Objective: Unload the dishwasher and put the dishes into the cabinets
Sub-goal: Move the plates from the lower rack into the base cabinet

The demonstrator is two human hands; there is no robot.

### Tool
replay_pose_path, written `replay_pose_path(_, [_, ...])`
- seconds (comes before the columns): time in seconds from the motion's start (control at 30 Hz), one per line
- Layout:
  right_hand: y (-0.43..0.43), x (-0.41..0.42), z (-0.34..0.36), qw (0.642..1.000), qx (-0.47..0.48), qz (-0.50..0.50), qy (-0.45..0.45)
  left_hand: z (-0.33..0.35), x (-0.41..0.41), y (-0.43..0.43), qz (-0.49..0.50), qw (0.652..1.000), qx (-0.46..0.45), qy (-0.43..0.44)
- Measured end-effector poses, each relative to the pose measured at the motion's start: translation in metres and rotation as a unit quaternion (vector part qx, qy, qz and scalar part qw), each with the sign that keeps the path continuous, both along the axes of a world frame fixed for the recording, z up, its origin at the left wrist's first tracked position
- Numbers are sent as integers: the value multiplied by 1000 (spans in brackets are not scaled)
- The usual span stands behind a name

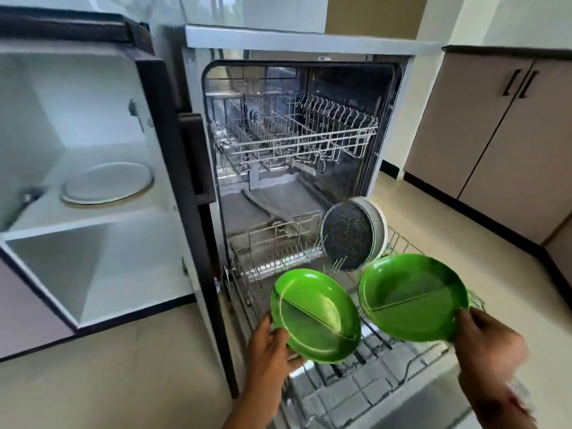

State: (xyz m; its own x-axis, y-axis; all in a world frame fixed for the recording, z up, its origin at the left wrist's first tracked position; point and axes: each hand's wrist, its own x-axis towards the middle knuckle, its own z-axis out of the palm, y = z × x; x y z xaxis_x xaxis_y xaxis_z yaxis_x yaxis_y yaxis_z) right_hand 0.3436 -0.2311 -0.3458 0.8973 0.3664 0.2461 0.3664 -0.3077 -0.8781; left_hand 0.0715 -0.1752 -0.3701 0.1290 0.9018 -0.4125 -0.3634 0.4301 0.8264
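**A:** What are the hands doing?

**B:** Each holds a green divided plate over the pulled-out lower rack (371,376) of the open dishwasher (309,38). The left hand (272,345) pinches the left green plate (312,314) at its near rim. The right hand (489,339) pinches the right green plate (411,295) the same way. Both plates tilt.

**A:** What remains in the rack?

**B:** A dark speckled pan (346,239) stands on edge, with a pale dish just behind it.

**A:** What might go wrong?

**B:** Each grip is at one edge only, so a wet plate could slip and fall onto the rack. Swinging left to the open cabinet (93,243), a plate could strike the frame or the pale plate (106,182) on the shelf.
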Motion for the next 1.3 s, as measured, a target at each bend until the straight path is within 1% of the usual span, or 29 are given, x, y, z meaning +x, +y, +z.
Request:
replay_pose_path(0.03, [-15,-9,0,999,31,-1,41,3,-8,-17,-15,1000,-13,-10])
replay_pose_path(0.1, [-42,-29,-2,990,90,3,111,5,-22,-46,-20,1000,-9,0])
replay_pose_path(0.27, [-87,-79,-25,973,111,35,199,4,-52,-97,-34,999,-11,2])
replay_pose_path(0.33, [-97,-96,-28,970,114,51,208,6,-63,-107,-47,999,-13,4])
replay_pose_path(0.47, [-111,-125,-28,968,113,86,209,10,-95,-129,-35,999,-13,-12])
replay_pose_path(0.6, [-117,-150,-36,964,82,99,231,9,-126,-144,-29,999,-14,-18])
replay_pose_path(0.77, [-124,-190,-34,957,47,160,239,11,-160,-157,-38,999,1,-9])
replay_pose_path(0.9, [-120,-223,-35,958,10,201,206,8,-198,-168,-50,997,-5,-58])
replay_pose_path(0.97, [-115,-238,-33,951,3,230,207,3,-215,-171,-50,996,-16,-79])
replay_pose_path(1.03, [-109,-257,-30,946,-10,253,202,-1,-233,-173,-47,995,-21,-91])
replay_pose_path(1.17, [-96,-303,-41,947,-30,259,187,-3,-262,-173,-29,993,-23,-113])
replay_pose_path(1.3, [-73,-341,-38,931,-36,305,198,4,-293,-165,0,992,-15,-128])
